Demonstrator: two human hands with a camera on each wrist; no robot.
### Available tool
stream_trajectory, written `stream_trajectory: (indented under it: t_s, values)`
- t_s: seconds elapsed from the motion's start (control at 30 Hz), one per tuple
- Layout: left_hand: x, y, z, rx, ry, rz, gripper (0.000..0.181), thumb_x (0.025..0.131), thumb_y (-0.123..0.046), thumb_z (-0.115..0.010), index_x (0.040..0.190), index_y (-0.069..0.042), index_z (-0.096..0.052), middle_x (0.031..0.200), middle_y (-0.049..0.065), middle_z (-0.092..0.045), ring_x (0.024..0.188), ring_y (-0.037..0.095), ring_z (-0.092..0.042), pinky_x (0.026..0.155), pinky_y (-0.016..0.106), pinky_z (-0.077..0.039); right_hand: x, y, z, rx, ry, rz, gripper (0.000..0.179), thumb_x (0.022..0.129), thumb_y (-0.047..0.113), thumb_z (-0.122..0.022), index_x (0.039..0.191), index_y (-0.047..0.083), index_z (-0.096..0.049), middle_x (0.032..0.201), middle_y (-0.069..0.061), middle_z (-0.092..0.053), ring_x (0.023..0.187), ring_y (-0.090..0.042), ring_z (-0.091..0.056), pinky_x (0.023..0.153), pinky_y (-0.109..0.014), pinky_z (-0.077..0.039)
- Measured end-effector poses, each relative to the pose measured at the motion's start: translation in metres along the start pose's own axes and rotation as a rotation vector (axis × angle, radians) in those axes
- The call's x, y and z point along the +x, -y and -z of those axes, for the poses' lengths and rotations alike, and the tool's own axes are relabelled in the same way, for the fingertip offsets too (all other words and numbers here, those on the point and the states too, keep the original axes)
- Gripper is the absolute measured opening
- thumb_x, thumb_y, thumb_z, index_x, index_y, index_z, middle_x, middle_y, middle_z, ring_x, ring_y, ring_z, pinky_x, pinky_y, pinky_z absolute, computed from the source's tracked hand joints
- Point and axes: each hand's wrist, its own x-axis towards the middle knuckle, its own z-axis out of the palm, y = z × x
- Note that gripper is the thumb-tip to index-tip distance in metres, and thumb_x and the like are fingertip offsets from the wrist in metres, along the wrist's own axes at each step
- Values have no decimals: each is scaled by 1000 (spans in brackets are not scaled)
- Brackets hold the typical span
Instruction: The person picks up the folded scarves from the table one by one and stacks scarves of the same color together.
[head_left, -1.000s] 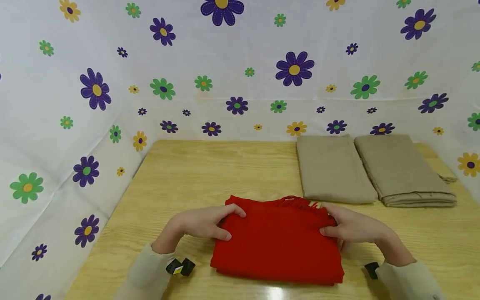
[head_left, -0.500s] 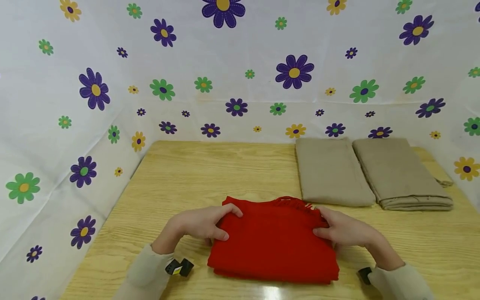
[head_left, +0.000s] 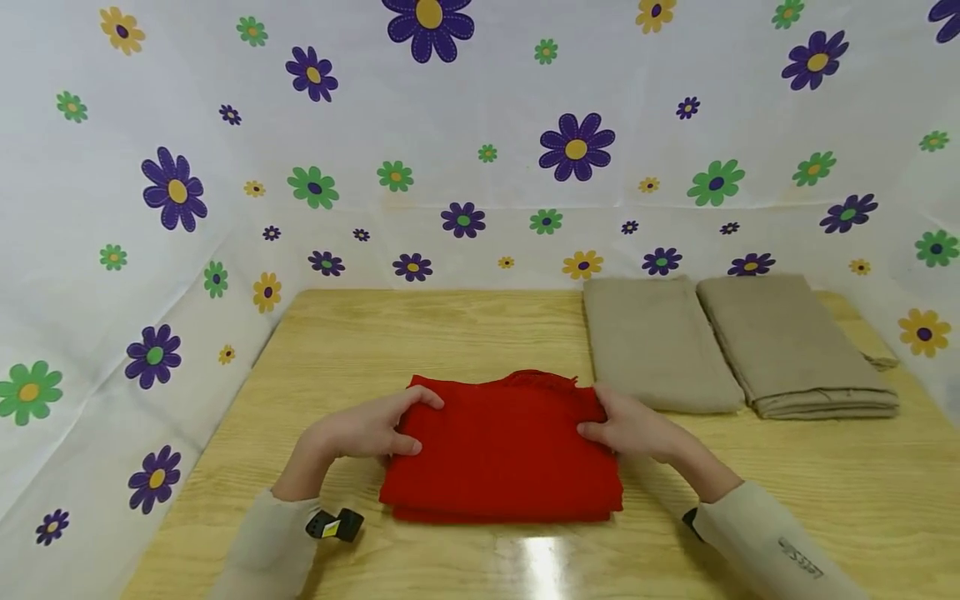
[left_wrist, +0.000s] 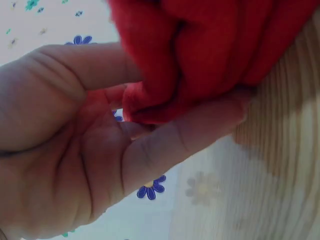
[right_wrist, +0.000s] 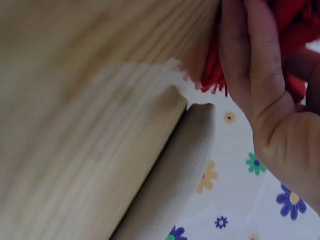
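Note:
A folded red scarf (head_left: 502, 454) with fringe along its far edge lies between both hands, low over the table. The left hand (head_left: 367, 429) grips its left side, thumb on top. In the left wrist view, fingers of the left hand (left_wrist: 105, 135) reach under the stacked folds of the scarf (left_wrist: 200, 55). At the opposite side the right hand (head_left: 637, 427) holds the scarf with its thumb on top and other fingers mostly hidden. Red fringe (right_wrist: 214, 70) hangs beside the right hand (right_wrist: 275, 95) in the right wrist view. Whether the scarf touches the table cannot be told.
Two folded beige cloths (head_left: 660, 346) (head_left: 795, 342) lie side by side at the back right of the wooden table (head_left: 420, 333). A white flower-printed sheet (head_left: 480, 100) hangs behind and along the sides. Black wrist devices (head_left: 335, 526) show at the cuffs.
Both hands have moved left and slightly away from the person, carrying the red scarf along. The view has shifted a little, while the beige cloths stay in place.

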Motion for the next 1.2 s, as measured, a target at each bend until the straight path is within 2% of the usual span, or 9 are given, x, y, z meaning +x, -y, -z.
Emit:
stream_trajectory:
  t_s: [0.1, 0.17, 0.3, 0.5, 0.63, 0.8, 0.93, 1.07, 1.2]
  values:
    - [2, 6, 9, 34, -82, -13, 51, 93, -2, -65, 137, -10, -43, 124, 15, -48, 97, 25, -55, 73, 33, -53, 17, 3, -3, -17, -81, 0, 28, 96, 7, -61, 116, -6, -45, 105, -15, -55, 92, -24, -54, 78, -34, -45]
    - [5, 9, 14, 55, -134, -16, 52, 93, -2, -64, 139, -9, -42, 127, 16, -49, 105, 28, -53, 80, 34, -53, 27, 5, -6, -8, -129, -17, 26, 97, 7, -60, 113, -6, -45, 104, -16, -54, 90, -25, -53, 75, -33, -44]
    - [9, 13, 21, 104, -231, -5, 52, 94, 1, -62, 141, -6, -40, 134, 19, -48, 114, 33, -51, 93, 42, -51, 41, 9, -10, 45, -179, -39, 37, 98, 9, -58, 124, -10, -40, 115, -23, -53, 92, -28, -56, 76, -33, -46]
    - [7, 17, 25, 134, -261, 12, 55, 95, 0, -60, 145, -2, -37, 140, 22, -46, 122, 36, -48, 105, 51, -43, 47, 12, -15, 233, -124, -31, 69, 100, 13, -58, 150, -7, -15, 140, -29, -46, 117, -39, -58, 95, -45, -51]
    - [9, 21, 28, 131, -269, -20, 55, 97, -1, -57, 147, -2, -34, 143, 22, -43, 126, 37, -46, 107, 52, -41, 45, 13, -11, 244, -80, -1, 76, 98, 13, -61, 153, -5, -12, 143, -27, -43, 126, -40, -50, 104, -51, -43]
    - [13, 23, 30, 124, -272, -66, 54, 98, -2, -56, 147, -4, -33, 145, 21, -42, 131, 38, -43, 111, 53, -36, 43, 20, -4, 102, -197, -6, 50, 96, 8, -60, 136, -13, -36, 123, -27, -53, 106, -36, -55, 87, -39, -50]
    - [11, 24, 31, 125, -277, -78, 53, 98, -1, -56, 146, -6, -35, 145, 21, -42, 133, 39, -41, 111, 54, -35, 44, 24, -1, 73, -265, -7, 31, 96, 5, -59, 121, -12, -50, 101, -18, -59, 84, -24, -53, 68, -26, -44]
    - [8, 25, 31, 106, -281, -75, 53, 98, -1, -56, 146, -6, -35, 144, 20, -43, 130, 38, -44, 108, 52, -40, 50, 24, 4, 54, -275, 2, 19, 96, 5, -59, 107, -9, -55, 86, -11, -58, 68, -19, -51, 59, -26, -43]
    - [6, 27, 30, 70, -259, -34, 53, 99, -4, -55, 147, -7, -33, 139, 22, -43, 117, 35, -51, 95, 43, -50, 58, 19, 8, -49, -217, -37, 15, 96, 10, -61, 94, -4, -55, 80, -10, -57, 64, -19, -50, 59, -28, -42]
